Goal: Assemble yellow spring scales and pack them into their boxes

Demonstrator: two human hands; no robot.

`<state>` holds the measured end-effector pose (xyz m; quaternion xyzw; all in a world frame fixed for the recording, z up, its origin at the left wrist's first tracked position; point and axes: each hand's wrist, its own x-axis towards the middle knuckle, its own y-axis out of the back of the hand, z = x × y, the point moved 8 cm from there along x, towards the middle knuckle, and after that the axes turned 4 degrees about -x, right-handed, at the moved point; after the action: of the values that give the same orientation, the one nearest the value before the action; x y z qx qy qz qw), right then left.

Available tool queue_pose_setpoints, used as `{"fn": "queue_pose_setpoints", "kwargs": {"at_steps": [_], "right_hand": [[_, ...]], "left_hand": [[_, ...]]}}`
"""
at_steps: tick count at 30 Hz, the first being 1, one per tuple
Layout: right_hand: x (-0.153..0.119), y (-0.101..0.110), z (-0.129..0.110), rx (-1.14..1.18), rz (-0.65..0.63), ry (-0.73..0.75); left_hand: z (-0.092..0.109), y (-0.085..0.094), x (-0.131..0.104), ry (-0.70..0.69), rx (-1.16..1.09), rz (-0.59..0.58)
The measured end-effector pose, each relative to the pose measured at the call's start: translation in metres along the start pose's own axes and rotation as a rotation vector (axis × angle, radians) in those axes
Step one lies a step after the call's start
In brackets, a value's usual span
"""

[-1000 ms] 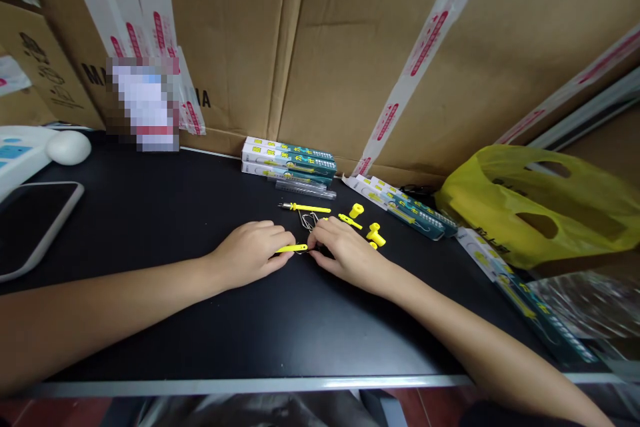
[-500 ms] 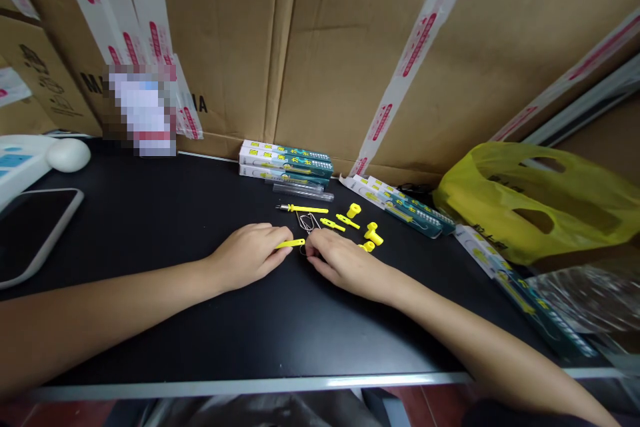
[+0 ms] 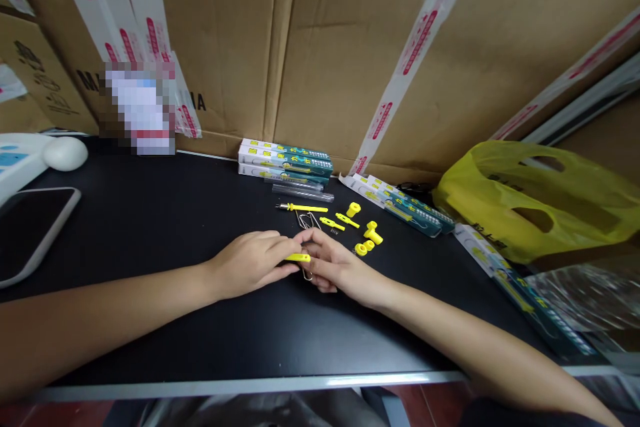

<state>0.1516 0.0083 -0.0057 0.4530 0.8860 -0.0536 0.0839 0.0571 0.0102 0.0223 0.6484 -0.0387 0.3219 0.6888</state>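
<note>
My left hand (image 3: 257, 261) pinches a thin yellow strip (image 3: 299, 257) with a hole at its end. My right hand (image 3: 333, 261) is closed on a bent metal wire hook (image 3: 307, 274), its fingers meeting the strip's tip. Just beyond the hands lie more wire hooks (image 3: 306, 219), a yellow rod with a metal end (image 3: 305, 208) and small yellow slotted pieces (image 3: 332, 223). Yellow caps and rings (image 3: 361, 249) are to the right of my right hand, with a yellow hexagonal piece (image 3: 353, 209) farther back.
Clear tubes (image 3: 303, 194) lie before stacked small boxes (image 3: 285, 161). More boxes (image 3: 400, 205) and a yellow plastic bag (image 3: 480, 213) are at right. A phone (image 3: 35, 230) and a white device (image 3: 25, 160) sit at left. Large cardboard (image 3: 225, 47) stands behind the black table (image 3: 240, 340).
Both hands have come slightly nearer the table's front edge, the left also to the right. My right hand has turned and now shows a wire hook below its fingers. The yellow rings are uncovered.
</note>
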Motion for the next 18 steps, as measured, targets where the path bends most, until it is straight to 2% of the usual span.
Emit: {"fn": "queue_pose_setpoints", "kwargs": {"at_steps": [4, 7, 9, 13, 15, 18], "right_hand": [[0.001, -0.002, 0.004, 0.092, -0.013, -0.047], [0.003, 0.0, 0.004, -0.003, -0.016, -0.051], [0.002, 0.008, -0.003, -0.164, 0.055, 0.029], [-0.007, 0.018, -0.028, -0.667, 0.277, 0.316], [-0.01, 0.014, -0.031, -0.852, 0.301, 0.384], [-0.01, 0.013, -0.029, -0.97, 0.309, 0.409]], "left_hand": [[-0.001, -0.003, 0.001, 0.003, -0.022, -0.032], [-0.001, -0.004, 0.003, 0.005, -0.036, -0.064], [-0.002, -0.003, 0.005, 0.027, -0.044, -0.065], [-0.011, 0.0, 0.006, 0.154, -0.088, -0.045], [-0.015, 0.001, 0.005, 0.208, -0.104, -0.038], [-0.018, -0.002, 0.004, 0.229, -0.1, -0.053]]}}
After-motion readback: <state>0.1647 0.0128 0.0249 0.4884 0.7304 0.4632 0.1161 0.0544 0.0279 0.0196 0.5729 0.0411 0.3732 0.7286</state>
